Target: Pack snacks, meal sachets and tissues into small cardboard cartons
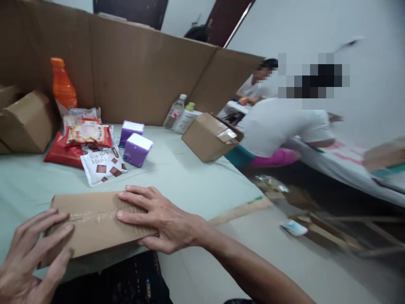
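Observation:
A closed cardboard box (95, 236) lies lengthwise near the front edge of the table, clear tape along its top seam. My left hand (38, 253) is at its left end, fingers reaching over the top and thumb by the front corner. Around the right end, my right hand (158, 217) has its fingers spread on top and its thumb low at the front side. Just beyond the box are a white snack packet (103, 164), red food packets (88, 135) and two purple-and-white tissue packs (138, 150).
An orange bottle (64, 86) stands against a cardboard screen (142, 76). Open cardboard boxes sit at left (31, 120) and right (209, 137), the latter near a clear bottle (175, 112) and a white bottle (186, 118). Two people work at right; a carton (329, 232) is on the floor.

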A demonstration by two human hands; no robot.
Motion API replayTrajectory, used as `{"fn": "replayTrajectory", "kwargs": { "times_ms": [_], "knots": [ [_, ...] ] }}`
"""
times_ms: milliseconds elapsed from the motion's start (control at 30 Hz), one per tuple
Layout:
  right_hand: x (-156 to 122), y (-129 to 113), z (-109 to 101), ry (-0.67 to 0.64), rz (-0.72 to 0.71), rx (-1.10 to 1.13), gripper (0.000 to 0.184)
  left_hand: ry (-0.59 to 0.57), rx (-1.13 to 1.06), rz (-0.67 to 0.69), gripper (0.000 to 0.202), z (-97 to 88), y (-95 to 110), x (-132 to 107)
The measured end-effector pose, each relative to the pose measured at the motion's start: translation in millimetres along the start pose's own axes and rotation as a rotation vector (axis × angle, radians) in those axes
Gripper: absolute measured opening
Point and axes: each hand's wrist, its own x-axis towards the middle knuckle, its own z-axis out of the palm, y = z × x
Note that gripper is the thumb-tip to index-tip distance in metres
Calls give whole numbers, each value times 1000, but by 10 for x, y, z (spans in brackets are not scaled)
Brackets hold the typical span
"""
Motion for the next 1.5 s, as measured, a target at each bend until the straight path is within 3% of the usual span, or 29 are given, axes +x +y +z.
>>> {"fn": "replayTrajectory", "kwargs": {
  "times_ms": [133,267,367,500,567,667,767,867,967,1067,1133,1200,1333,1400,1500],
  "knots": [
    [-535,-39,-55,129,139,-28,63,-97,-35,38,58,199,137,78],
    [-1444,82,-141,272,435,-165,63,-142,-54,80,60,459,232,226],
    [-2246,345,-231,379,712,-289,53,-178,-37,138,49,712,129,295],
    [-3150,822,-409,567,1058,-385,52,-210,53,189,38,1043,-177,236],
    [-3414,1070,-528,648,1105,-421,46,-220,111,195,36,1145,-332,163],
    [-3566,1419,-697,724,1005,-463,33,-220,177,196,33,1208,-481,65],
    [-3531,1707,-791,735,974,-468,30,-227,198,192,32,1221,-514,33],
    [-3421,1840,-801,716,1064,-467,48,-201,222,206,31,1235,-474,44],
    [-3284,1714,-748,720,1139,-523,73,-175,228,190,29,1245,-402,35],
    [-3124,1445,-587,809,1171,-738,69,-219,164,93,30,1238,-304,-11],
    [-2953,1322,-360,843,1081,-782,54,-269,129,24,30,1232,-229,-50],
    [-2655,1270,1,797,903,-690,44,-315,130,-20,32,1227,-160,-84],
    [-1623,1087,937,510,557,-338,35,-359,136,-98,49,1147,-97,-124],
    [-1043,864,1305,397,471,-256,37,-294,113,-164,56,1011,-134,-130],
    [-361,456,1568,255,260,-157,44,-93,84,-295,52,656,-312,-121]
  ]
}}
